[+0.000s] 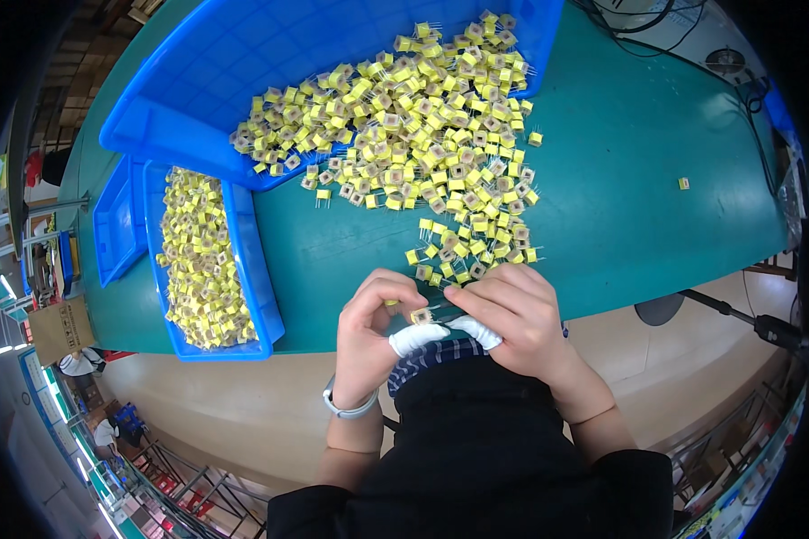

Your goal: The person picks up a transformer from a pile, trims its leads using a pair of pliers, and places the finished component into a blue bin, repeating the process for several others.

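Close to my body, at the table's near edge, my left hand (365,325) pinches a small yellow-wrapped coil component (421,316) between thumb and fingers. Its pale core faces up. Another bit of yellow shows between the curled fingers. My right hand (523,322) is closed beside it, thumb and forefinger brought together near the component's side; whatever lies between them is too small to make out. Both thumbs wear white finger covers. Just beyond my hands spreads a loose pile of the same yellow components (458,171), thin metal pins sticking out.
A large blue bin (198,72) lies tipped at the back, spilling components onto the green table (620,189). At left stands a smaller blue bin (259,305) full of them, beside a blue tray (119,220). One stray component (683,183) and some cables lie at right.
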Tool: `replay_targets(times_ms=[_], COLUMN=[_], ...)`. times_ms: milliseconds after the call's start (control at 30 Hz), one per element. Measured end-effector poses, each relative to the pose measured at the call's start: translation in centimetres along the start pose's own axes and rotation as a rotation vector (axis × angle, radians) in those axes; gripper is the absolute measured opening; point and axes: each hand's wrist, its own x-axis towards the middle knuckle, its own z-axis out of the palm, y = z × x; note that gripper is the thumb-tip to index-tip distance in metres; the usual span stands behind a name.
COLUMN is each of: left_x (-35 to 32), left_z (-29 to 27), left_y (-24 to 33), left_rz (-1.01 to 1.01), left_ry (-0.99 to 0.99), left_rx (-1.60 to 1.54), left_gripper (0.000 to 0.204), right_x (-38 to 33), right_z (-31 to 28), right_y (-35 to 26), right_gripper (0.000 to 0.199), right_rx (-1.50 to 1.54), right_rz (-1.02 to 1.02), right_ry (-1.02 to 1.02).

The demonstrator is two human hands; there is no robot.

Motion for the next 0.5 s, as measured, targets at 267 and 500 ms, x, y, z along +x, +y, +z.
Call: replay_targets(times_ms=[267,500], left_x=[0.1,0.2], left_z=[0.6,1.7], left_y=[-0.2,-0.1], left_rz=[-0.026,-0.080], left_ry=[-0.004,0.025], left_rx=[-0.098,-0.315], left_gripper=[0.044,0.035], right_x=[-0.1,0.0], right_z=[-0.1,-0.3], right_y=[0.1,-0.1], right_gripper=[0.040,0.036], right_rx=[-0.003,0.024], right_rz=[-0.014,0.033], right_ry=[0.010,0.060])
